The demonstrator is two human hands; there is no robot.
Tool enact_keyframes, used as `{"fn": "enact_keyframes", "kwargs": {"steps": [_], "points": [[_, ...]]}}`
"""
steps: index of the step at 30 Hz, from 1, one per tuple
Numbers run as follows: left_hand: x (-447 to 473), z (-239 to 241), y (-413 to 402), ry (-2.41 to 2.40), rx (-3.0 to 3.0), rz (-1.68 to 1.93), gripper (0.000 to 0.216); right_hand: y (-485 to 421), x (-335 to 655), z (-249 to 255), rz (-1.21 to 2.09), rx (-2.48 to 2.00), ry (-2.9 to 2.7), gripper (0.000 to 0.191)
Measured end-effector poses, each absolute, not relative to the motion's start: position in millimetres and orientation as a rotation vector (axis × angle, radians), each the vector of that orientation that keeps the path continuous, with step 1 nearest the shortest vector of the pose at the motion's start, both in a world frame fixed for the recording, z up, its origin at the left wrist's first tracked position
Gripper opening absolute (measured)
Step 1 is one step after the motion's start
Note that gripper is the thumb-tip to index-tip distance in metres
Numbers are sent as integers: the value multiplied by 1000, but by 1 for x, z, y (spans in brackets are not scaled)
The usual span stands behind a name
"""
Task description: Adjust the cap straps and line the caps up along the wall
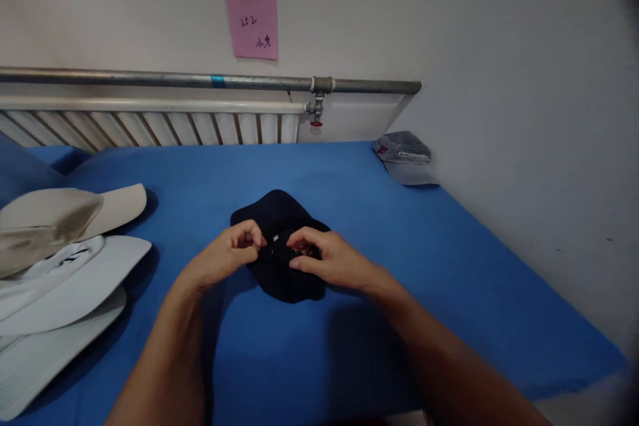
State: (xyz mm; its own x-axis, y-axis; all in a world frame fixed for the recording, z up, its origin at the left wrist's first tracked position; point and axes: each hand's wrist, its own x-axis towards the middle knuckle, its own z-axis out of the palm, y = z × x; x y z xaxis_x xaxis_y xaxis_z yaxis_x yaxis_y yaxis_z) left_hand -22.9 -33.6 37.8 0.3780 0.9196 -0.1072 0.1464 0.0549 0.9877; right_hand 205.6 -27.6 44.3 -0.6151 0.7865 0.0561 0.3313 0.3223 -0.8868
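A dark navy or black cap [287, 279] lies upturned on the blue-covered table, its brim pointing away to the upper left and its hollow side facing me. At the left edge of the opening is my left hand [229, 253], with thumb and fingers pinched together on the cap's edge. My right hand [332, 257] hovers over the right part of the opening, its thumb and forefinger apart and the other fingers curled behind. Between the hands a small white label [275, 238] shows inside the cap. The fingertips partly hide the inner rim.
To the left, a beige cap [120, 208], a white cap [110, 273] and a pale greenish cap [64, 353] overlap. A grey cap [407, 156] sits at the far right corner against the wall. Behind the blue table cover [210, 173] run a radiator [200, 128] and a metal pipe [150, 78].
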Motion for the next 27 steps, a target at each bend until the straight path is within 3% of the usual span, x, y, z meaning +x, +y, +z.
{"fn": "enact_keyframes", "kwargs": {"steps": [3,7,13,19,27], "points": [[-23,38,-33,1048,1406,782,10,-27,208,42,1262,-987,-2102,27],[-22,37,-32,1055,1385,784,9,-24,213,41,1255,-1057,-2028,23],[-19,36,-33,1023,1382,868,9,-22,222,49,1399,-1050,-2070,32],[-18,38,-34,1054,1468,824,3,-24,224,50,1155,-1114,-2304,18],[-18,44,-39,1022,1568,638,21,-21,233,57,1184,-1098,-2173,23]]}}
